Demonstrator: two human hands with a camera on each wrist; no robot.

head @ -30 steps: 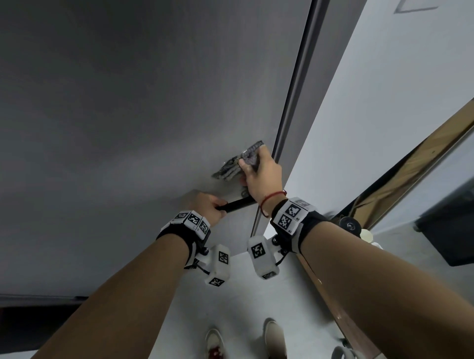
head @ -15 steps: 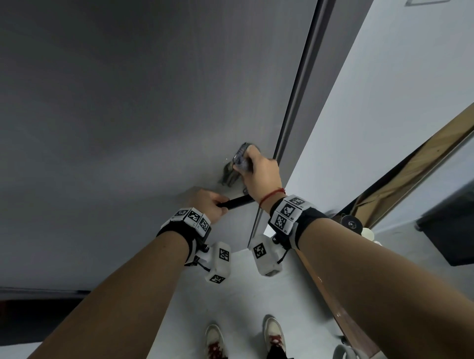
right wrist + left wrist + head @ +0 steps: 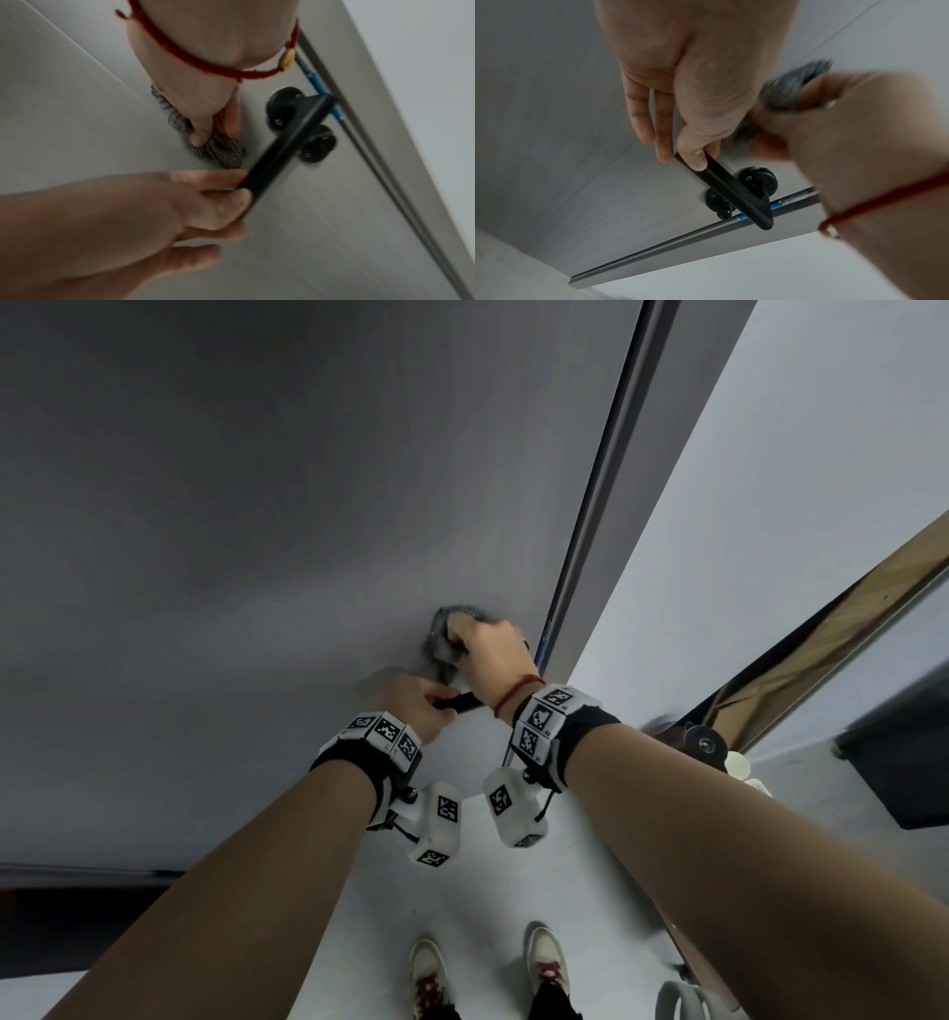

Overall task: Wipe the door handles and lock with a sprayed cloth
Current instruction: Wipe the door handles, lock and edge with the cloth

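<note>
A black lever handle sits on a grey door, with a round rose and a small black lock knob beside it. My left hand pinches the handle's free end between thumb and fingers. My right hand grips a bunched grey cloth. It presses the cloth on the door face just above the handle, apart from the rose.
The door's edge strip runs up beside a white wall. A wood-framed panel and a dark box stand to the right. My shoes are on the pale floor below.
The cloth, spread out a second ago, is now bunched in my right hand, which has slid a little left on the door. My left hand has kept its hold on the handle.
</note>
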